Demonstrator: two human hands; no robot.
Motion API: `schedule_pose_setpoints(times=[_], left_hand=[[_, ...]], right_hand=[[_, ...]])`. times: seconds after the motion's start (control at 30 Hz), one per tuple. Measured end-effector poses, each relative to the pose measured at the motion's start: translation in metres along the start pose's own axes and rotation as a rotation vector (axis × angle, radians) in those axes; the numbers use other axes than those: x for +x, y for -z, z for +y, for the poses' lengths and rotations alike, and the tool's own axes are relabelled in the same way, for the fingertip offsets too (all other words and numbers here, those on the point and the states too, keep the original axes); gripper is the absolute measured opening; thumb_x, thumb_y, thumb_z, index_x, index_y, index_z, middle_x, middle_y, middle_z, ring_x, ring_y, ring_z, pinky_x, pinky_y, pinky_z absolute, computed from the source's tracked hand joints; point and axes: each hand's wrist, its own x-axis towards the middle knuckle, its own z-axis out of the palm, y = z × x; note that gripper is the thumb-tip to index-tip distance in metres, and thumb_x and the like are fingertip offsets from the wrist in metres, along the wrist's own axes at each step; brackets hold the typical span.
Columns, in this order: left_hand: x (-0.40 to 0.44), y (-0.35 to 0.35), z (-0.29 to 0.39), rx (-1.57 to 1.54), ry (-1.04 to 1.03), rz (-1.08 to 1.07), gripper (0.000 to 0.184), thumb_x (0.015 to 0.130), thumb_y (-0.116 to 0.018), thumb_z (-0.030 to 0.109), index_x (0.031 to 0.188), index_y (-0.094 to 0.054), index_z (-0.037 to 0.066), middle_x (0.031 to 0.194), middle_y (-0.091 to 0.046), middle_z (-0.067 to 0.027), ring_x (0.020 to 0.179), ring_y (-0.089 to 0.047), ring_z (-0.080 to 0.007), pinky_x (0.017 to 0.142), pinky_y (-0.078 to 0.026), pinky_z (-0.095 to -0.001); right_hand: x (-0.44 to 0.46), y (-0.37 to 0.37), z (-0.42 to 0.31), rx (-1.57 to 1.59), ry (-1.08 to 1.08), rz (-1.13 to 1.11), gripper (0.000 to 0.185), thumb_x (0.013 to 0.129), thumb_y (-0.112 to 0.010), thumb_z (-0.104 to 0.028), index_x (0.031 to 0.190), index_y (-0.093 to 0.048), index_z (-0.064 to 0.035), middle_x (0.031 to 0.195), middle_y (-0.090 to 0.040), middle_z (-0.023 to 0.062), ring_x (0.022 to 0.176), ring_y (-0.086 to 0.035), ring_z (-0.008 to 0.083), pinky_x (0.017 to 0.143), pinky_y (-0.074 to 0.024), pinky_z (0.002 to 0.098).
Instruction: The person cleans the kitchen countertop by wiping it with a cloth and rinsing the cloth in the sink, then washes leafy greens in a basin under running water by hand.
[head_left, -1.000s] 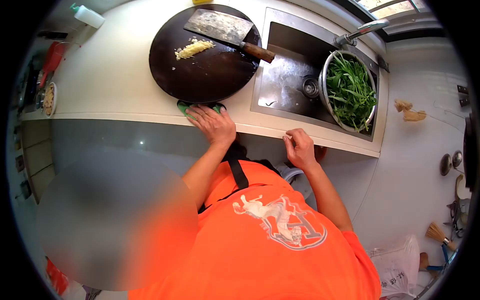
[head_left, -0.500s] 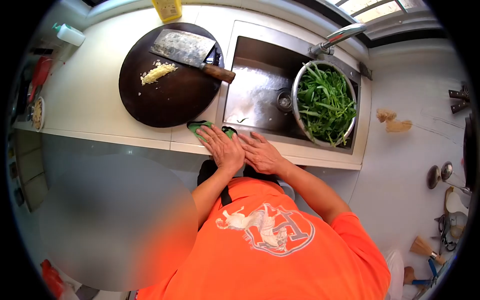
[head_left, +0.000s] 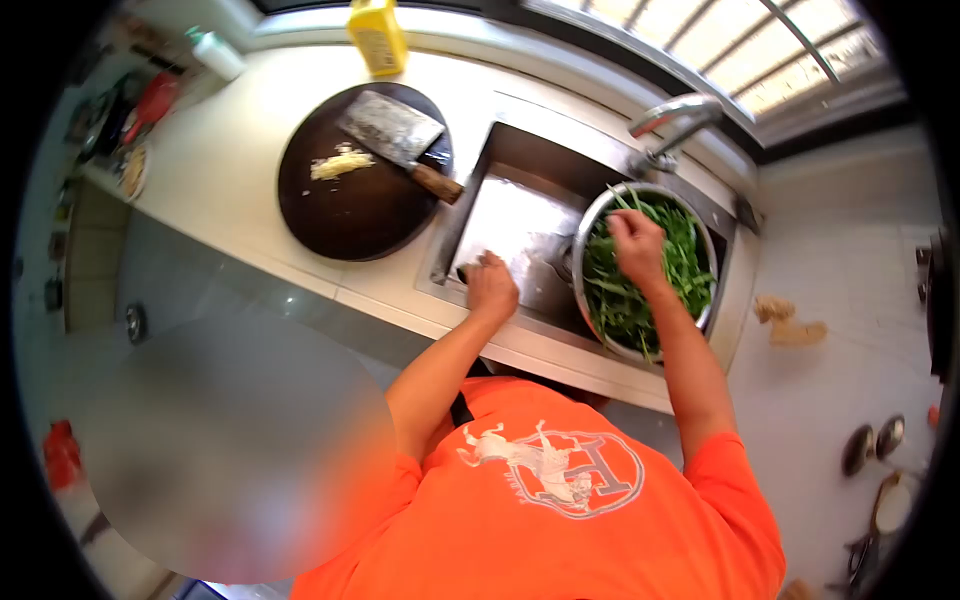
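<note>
My left hand (head_left: pixel 492 288) is over the front left part of the steel sink (head_left: pixel 510 215), fingers closed round a dark cloth (head_left: pixel 463 273) that shows only at its edge. Above the leafy greens (head_left: pixel 675 235), my right hand (head_left: pixel 638 243) has its fingers bent together; whatever they may hold is hidden. The greens fill a round metal bowl (head_left: pixel 582 262) at the sink's right side. Left of the sink, a cleaver (head_left: pixel 392 126) lies on a round dark chopping board (head_left: pixel 345 222), beside a small heap of chopped pale yellow pieces (head_left: pixel 342 163).
A chrome faucet (head_left: pixel 672 118) arches behind the bowl. Behind the board stands a yellow container (head_left: pixel 378 38), with a white bottle (head_left: pixel 217 54) farther left. A small dish (head_left: pixel 133 172) sits at the counter's far left end. The cleaver's handle reaches past the board's edge.
My left hand has moved from the counter edge into the sink area, and the green and black cloth has left the counter. My right hand has gone right, onto the greens. The view has shifted.
</note>
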Motion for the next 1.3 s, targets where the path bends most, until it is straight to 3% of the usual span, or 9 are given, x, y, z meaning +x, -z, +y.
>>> schedule_pose_setpoints(times=[0.1, 0.27, 0.37, 0.53, 0.67, 0.77, 0.8, 0.93, 1.3], left_hand=[[0.038, -0.012, 0.006, -0.389, 0.271, 0.000, 0.038, 0.102, -0.045, 0.025, 0.110, -0.054, -0.011, 0.102, -0.067, -0.0354, 0.095, -0.067, -0.0504, 0.085, -0.053, -0.0543], [0.063, -0.021, -0.006, -0.637, 0.524, 0.037, 0.048, 0.102, -0.049, 0.033, 0.105, -0.062, -0.013, 0.112, -0.065, -0.0356, 0.107, -0.064, -0.0493, 0.095, -0.050, -0.0523], [0.064, -0.003, 0.000, -0.927, 0.661, -0.058, 0.051, 0.091, -0.068, 0.040, 0.101, -0.065, -0.010, 0.098, -0.071, -0.0210, 0.088, -0.070, -0.0287, 0.076, -0.055, -0.0410], [0.074, 0.014, 0.022, -0.944, 0.574, -0.222, 0.047, 0.073, -0.086, 0.026, 0.101, -0.064, -0.005, 0.095, -0.071, -0.0140, 0.083, -0.069, -0.0225, 0.073, -0.056, -0.0365], [0.088, 0.005, 0.043, -0.775, 0.595, -0.155, 0.057, 0.066, -0.087, 0.021, 0.111, -0.061, -0.003, 0.108, -0.070, -0.0179, 0.097, -0.069, -0.0282, 0.083, -0.057, -0.0383], [0.100, -0.004, 0.056, -0.702, 0.603, -0.144, 0.063, 0.063, -0.086, 0.018, 0.117, -0.059, 0.001, 0.114, -0.068, -0.0209, 0.106, -0.067, -0.0326, 0.090, -0.055, -0.0405], [0.104, -0.004, 0.063, -0.662, 0.615, -0.137, 0.066, 0.062, -0.084, 0.016, 0.121, -0.058, 0.003, 0.114, -0.067, -0.0225, 0.109, -0.065, -0.0360, 0.094, -0.054, -0.0412], [0.122, -0.008, 0.083, -0.631, 0.589, -0.117, 0.067, 0.067, -0.079, 0.012, 0.127, -0.052, 0.001, 0.120, -0.063, -0.0287, 0.117, -0.061, -0.0411, 0.099, -0.051, -0.0413], [0.162, -0.027, 0.125, -0.576, 0.350, -0.109, 0.039, 0.086, -0.068, 0.021, 0.118, -0.055, 0.001, 0.113, -0.067, -0.0266, 0.110, -0.065, -0.0442, 0.097, -0.053, -0.0484]], right_hand=[[0.055, 0.028, 0.063, -0.043, -0.113, 0.143, 0.019, 0.093, -0.068, -0.016, 0.097, -0.073, 0.0015, 0.077, -0.070, 0.0066, 0.065, -0.064, 0.0117, 0.060, -0.0501, 0.0301], [0.137, 0.080, 0.133, -0.178, -0.337, 0.236, 0.036, 0.095, -0.066, -0.030, 0.106, -0.071, 0.0035, 0.091, -0.074, 0.0168, 0.082, -0.072, 0.0262, 0.077, -0.0547, 0.0381], [0.171, 0.077, 0.129, -0.324, -0.281, 0.223, 0.041, 0.095, -0.065, -0.035, 0.107, -0.071, 0.0030, 0.097, -0.074, 0.0217, 0.092, -0.071, 0.0358, 0.085, -0.0526, 0.0434], [0.187, 0.078, 0.131, -0.470, -0.222, 0.120, 0.037, 0.094, -0.060, -0.031, 0.103, -0.072, 0.0018, 0.094, -0.072, 0.0248, 0.093, -0.069, 0.0411, 0.085, -0.0510, 0.0472], [0.201, 0.083, 0.173, -0.437, -0.081, 0.160, 0.036, 0.098, -0.056, -0.029, 0.095, -0.071, 0.0029, 0.070, -0.068, 0.0160, 0.056, -0.066, 0.0257, 0.050, -0.0510, 0.0407], [0.199, 0.088, 0.175, -0.415, -0.085, 0.110, 0.035, 0.099, -0.056, -0.028, 0.092, -0.070, 0.0038, 0.065, -0.065, 0.0138, 0.052, -0.063, 0.0239, 0.048, -0.0498, 0.0399], [0.198, 0.088, 0.162, -0.403, -0.231, 0.062, 0.035, 0.098, -0.056, -0.029, 0.092, -0.070, 0.0032, 0.074, -0.068, 0.0216, 0.065, -0.067, 0.0350, 0.065, -0.0512, 0.0460], [0.187, 0.082, 0.137, -0.085, -0.535, 0.145, 0.042, 0.101, -0.056, -0.033, 0.080, -0.065, 0.0021, 0.061, -0.061, 0.0092, 0.041, -0.057, 0.0177, 0.037, -0.0426, 0.0318], [0.096, 0.032, 0.081, 0.101, -0.542, 0.233, 0.027, 0.097, -0.067, -0.024, 0.090, -0.066, 0.0020, 0.072, -0.069, 0.0095, 0.053, -0.061, 0.0136, 0.046, -0.0449, 0.0284]])
